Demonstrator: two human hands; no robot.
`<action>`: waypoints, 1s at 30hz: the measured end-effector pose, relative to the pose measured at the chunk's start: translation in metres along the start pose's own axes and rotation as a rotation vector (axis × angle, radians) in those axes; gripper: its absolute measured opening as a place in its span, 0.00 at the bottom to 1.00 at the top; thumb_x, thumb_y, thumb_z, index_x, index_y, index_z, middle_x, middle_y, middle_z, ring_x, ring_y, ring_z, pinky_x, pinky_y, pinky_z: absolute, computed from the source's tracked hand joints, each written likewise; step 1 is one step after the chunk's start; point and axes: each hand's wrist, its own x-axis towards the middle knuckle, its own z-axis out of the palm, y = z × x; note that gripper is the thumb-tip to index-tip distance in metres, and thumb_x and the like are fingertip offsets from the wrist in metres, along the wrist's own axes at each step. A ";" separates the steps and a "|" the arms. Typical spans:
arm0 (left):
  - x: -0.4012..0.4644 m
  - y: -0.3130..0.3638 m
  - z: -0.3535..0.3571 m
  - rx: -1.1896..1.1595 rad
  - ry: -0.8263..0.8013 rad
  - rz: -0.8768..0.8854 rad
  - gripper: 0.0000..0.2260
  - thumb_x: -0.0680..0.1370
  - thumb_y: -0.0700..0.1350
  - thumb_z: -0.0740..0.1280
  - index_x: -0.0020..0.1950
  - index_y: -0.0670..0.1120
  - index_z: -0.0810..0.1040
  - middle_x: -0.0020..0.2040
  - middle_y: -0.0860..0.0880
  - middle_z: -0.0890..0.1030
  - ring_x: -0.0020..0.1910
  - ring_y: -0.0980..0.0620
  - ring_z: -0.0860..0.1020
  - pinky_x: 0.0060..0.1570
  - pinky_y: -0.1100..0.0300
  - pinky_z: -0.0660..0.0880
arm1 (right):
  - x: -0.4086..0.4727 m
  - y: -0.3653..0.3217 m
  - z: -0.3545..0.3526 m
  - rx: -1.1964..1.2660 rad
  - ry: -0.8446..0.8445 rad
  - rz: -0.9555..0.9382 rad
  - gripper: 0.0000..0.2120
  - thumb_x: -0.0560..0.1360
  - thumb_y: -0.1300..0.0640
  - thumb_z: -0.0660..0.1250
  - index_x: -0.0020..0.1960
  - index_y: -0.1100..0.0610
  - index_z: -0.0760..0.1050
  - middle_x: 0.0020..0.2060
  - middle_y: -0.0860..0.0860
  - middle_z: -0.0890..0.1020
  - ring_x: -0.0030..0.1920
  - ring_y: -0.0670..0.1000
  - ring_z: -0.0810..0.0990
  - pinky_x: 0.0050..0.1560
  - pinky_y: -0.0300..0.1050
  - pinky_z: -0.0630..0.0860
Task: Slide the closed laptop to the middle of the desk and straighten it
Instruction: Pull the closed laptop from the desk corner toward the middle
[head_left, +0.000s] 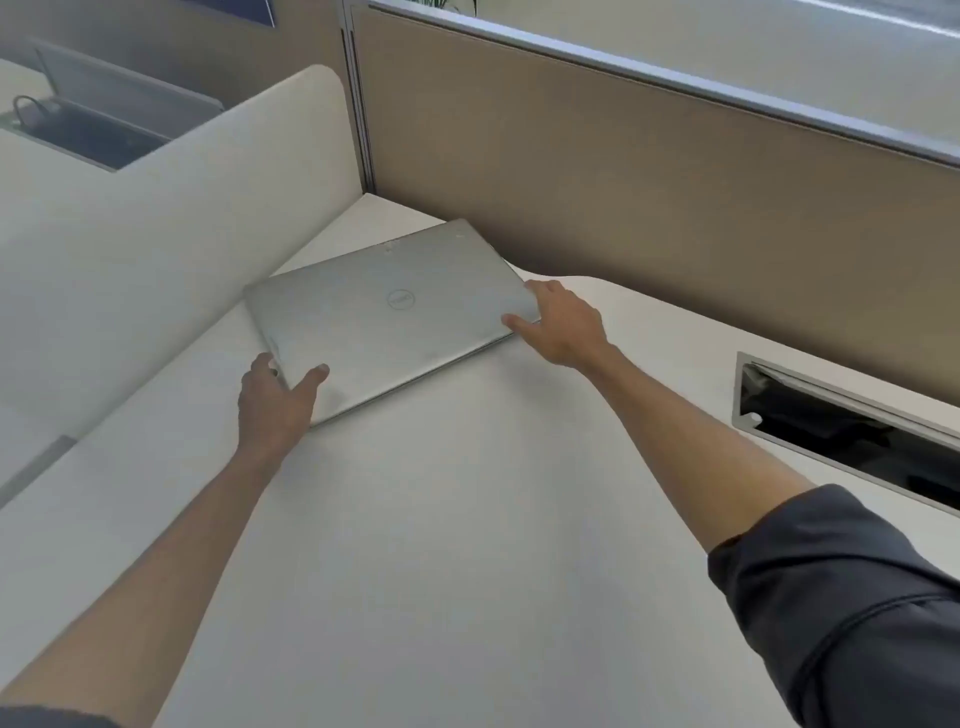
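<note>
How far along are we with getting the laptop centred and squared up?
Done: both hands are on the closed laptop, the left hand at its near left corner, the right hand at its right corner. In hand: the grip for the slide. Left: the laptop sits in the far left corner of the desk, skewed to the partition, so the slide to the middle and the straightening remain.

Both arms outstretched, left hand (278, 400) and right hand (563, 322) spread, thumbs inward.
</note>
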 end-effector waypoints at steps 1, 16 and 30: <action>0.003 0.000 0.000 -0.025 0.001 -0.004 0.35 0.73 0.59 0.69 0.75 0.45 0.62 0.68 0.42 0.72 0.67 0.41 0.71 0.66 0.44 0.68 | 0.004 -0.002 0.000 -0.009 0.004 0.006 0.29 0.77 0.37 0.59 0.71 0.54 0.66 0.66 0.53 0.73 0.64 0.58 0.74 0.57 0.54 0.71; 0.035 0.015 0.008 -0.155 0.035 -0.237 0.34 0.74 0.57 0.68 0.72 0.38 0.64 0.70 0.42 0.70 0.66 0.41 0.71 0.56 0.53 0.67 | 0.050 -0.006 0.027 0.096 -0.023 0.250 0.32 0.75 0.33 0.59 0.63 0.60 0.72 0.61 0.59 0.76 0.62 0.63 0.74 0.58 0.54 0.70; 0.032 0.009 0.017 -0.099 0.195 -0.257 0.24 0.71 0.58 0.70 0.50 0.37 0.73 0.48 0.38 0.76 0.58 0.35 0.77 0.52 0.47 0.74 | 0.067 0.005 0.040 0.246 -0.121 0.452 0.39 0.72 0.27 0.55 0.61 0.62 0.73 0.59 0.58 0.78 0.60 0.62 0.76 0.52 0.50 0.70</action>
